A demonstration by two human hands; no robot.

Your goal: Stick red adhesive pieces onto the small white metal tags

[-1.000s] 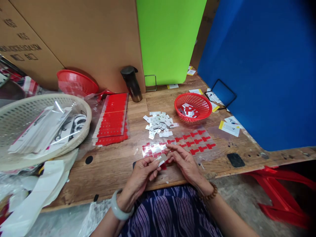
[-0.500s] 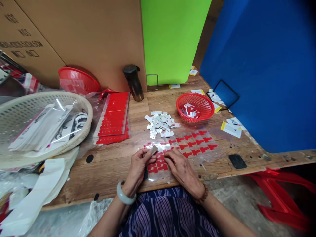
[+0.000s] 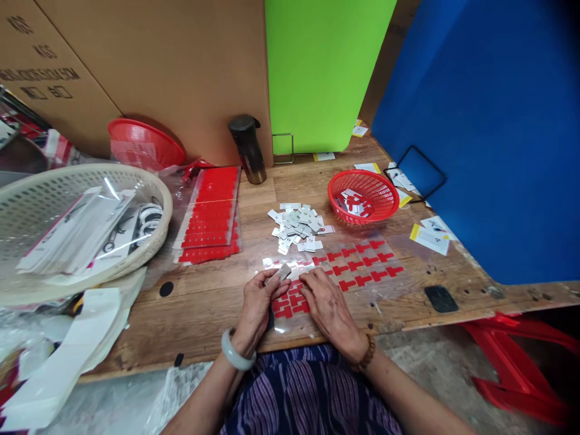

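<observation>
My left hand (image 3: 261, 302) pinches a small grey metal plate (image 3: 284, 272) between thumb and fingers, above a clear plastic sheet (image 3: 290, 329). The sheet lies on the wooden table and carries rows of red T-shaped stickers (image 3: 364, 280). Close beside it, my right hand (image 3: 330, 308) is bent over the sheet with its fingertips drawn together near the plate; whatever is between them is hidden. Just beyond both hands is a loose pile of small silvery plates (image 3: 298, 225). A red plastic basket (image 3: 385, 192) holds several plates with red on them.
Stacked red sticker sheets (image 3: 211, 208) lie left of the pile, near a dark tumbler (image 3: 248, 151). A large cream basket (image 3: 159, 232) with bagged cards stands at left. Printed cards (image 3: 430, 239) lie beside a blue panel (image 3: 493, 151). A red stool (image 3: 512, 362) stands below the table's right edge.
My right fingertips have shifted slightly left, closer to the metal plate in my left hand. The whole view has moved a little.
</observation>
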